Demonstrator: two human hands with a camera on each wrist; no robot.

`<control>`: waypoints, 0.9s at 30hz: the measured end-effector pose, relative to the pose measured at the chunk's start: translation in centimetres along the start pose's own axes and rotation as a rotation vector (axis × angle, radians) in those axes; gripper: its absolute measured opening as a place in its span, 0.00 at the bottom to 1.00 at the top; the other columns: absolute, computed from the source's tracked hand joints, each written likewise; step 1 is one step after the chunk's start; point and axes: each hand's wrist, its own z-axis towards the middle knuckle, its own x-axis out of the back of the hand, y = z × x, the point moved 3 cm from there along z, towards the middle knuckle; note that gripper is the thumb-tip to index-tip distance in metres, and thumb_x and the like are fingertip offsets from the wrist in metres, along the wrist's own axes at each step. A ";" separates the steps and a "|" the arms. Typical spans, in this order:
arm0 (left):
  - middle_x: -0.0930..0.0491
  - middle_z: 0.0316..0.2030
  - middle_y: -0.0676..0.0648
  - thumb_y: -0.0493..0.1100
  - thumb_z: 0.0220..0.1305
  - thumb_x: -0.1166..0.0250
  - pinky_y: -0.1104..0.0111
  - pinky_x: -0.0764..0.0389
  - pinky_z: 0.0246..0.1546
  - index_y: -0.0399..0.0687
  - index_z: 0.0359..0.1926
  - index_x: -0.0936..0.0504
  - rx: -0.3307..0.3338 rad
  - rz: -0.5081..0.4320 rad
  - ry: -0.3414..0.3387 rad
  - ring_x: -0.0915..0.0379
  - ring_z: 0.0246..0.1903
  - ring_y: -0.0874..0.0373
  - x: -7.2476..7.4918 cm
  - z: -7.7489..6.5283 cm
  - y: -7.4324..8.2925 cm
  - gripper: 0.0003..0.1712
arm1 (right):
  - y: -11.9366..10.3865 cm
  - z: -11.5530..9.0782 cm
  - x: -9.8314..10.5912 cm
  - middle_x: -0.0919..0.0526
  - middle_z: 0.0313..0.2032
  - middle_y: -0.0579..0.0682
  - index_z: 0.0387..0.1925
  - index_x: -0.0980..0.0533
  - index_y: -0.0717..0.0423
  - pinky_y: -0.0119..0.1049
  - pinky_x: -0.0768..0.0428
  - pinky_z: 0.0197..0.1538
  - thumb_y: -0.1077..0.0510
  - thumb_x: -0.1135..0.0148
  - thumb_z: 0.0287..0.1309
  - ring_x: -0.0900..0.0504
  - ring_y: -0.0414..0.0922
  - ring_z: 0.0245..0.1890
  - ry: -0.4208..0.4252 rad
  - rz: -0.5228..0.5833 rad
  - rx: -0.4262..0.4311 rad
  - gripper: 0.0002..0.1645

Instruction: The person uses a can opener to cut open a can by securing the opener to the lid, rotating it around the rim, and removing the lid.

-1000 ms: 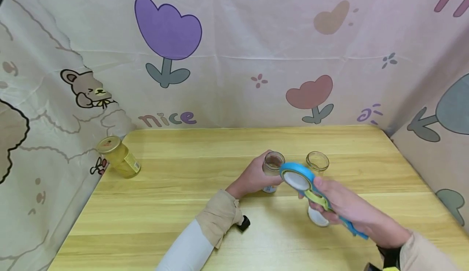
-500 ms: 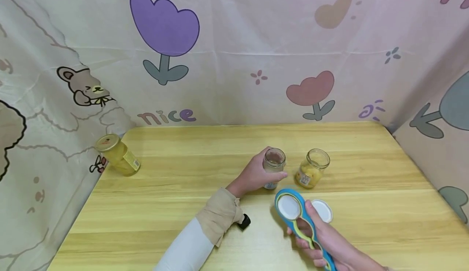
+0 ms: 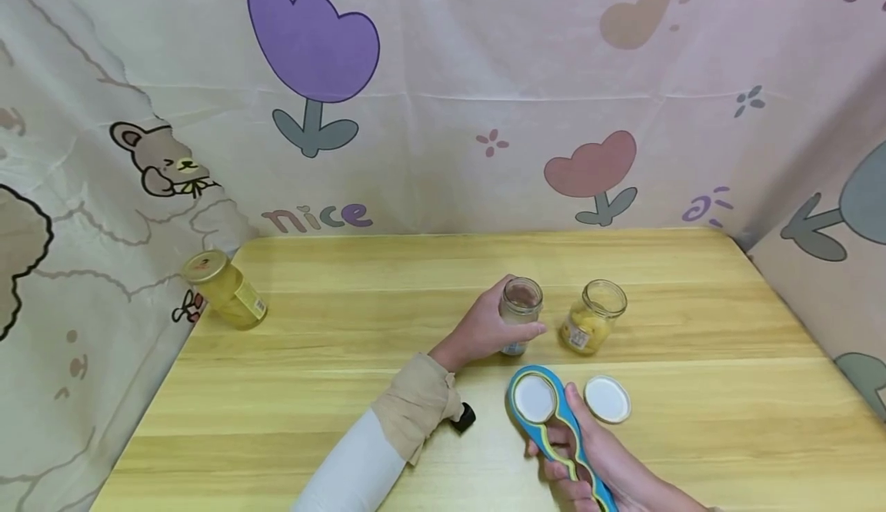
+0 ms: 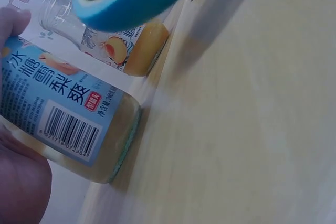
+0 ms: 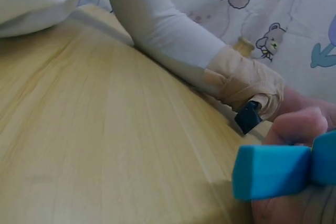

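Cloth backdrop (image 3: 443, 174), printed with pastel tulips and a bear, creased along one line; in front of it a pale wood-grain worktop (image 3: 332, 327), planks running left to right.

Left hand (image 3: 481, 335): thumb across the near side of a glass jar (image 3: 519, 316), fingers wrapped round its far side, gripping. Jar upright on the worktop, mouth bare, threaded rim. The left wrist view gives a blue paper label, Chinese lettering, a barcode. Right hand (image 3: 602, 450): fingers curled round the handle of a blue opener (image 3: 569, 426), palm to its right.

Relation that counts, by my judgement: the opener's ring end lies on the near side of the gripped jar, apart from it, with a white-faced lid (image 3: 534, 397) seated in the ring. Long axis slants from far left at the ring to near right at the grip. Loose lid (image 3: 607, 400) flat on the worktop, white face up, just right of the opener; right hand is the nearer one.

Opener: smooth blue shell, wavy yellow inner edge.

Farther out: open jar (image 3: 588, 331) right of the gripped one, clear glass, yellow chunks low inside. Well apart, far left, a capped jar (image 3: 231, 297), gold lid, yellow contents.
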 end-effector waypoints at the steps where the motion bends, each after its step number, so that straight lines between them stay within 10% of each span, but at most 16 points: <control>1: 0.23 0.42 0.50 0.41 0.56 0.30 0.67 0.21 0.44 0.50 0.52 0.29 0.002 0.002 0.000 0.25 0.40 0.61 0.0 0.0 0.0 0.24 | 0.0 0.0 0.0 0.28 0.23 0.42 0.44 0.28 0.59 0.25 0.32 0.17 0.19 0.83 0.60 0.33 0.34 0.13 0.007 0.005 -0.004 0.54; 12: 0.23 0.44 0.53 0.49 0.55 0.29 0.67 0.21 0.44 0.57 0.53 0.29 0.015 0.002 0.014 0.24 0.41 0.61 -0.4 0.7 -3.4 0.26 | -0.4 0.4 0.0 0.25 0.24 0.44 0.46 0.28 0.60 0.28 0.22 0.24 0.19 0.82 0.59 0.24 0.38 0.20 0.083 -0.030 -0.020 0.55; 27: 0.24 0.45 0.53 0.48 0.55 0.29 0.67 0.21 0.44 0.57 0.55 0.30 0.020 -0.003 0.010 0.24 0.42 0.61 -0.4 0.9 -3.6 0.28 | -0.4 0.4 0.0 0.24 0.25 0.45 0.46 0.28 0.60 0.28 0.20 0.25 0.19 0.83 0.59 0.21 0.39 0.22 0.023 0.022 -0.019 0.55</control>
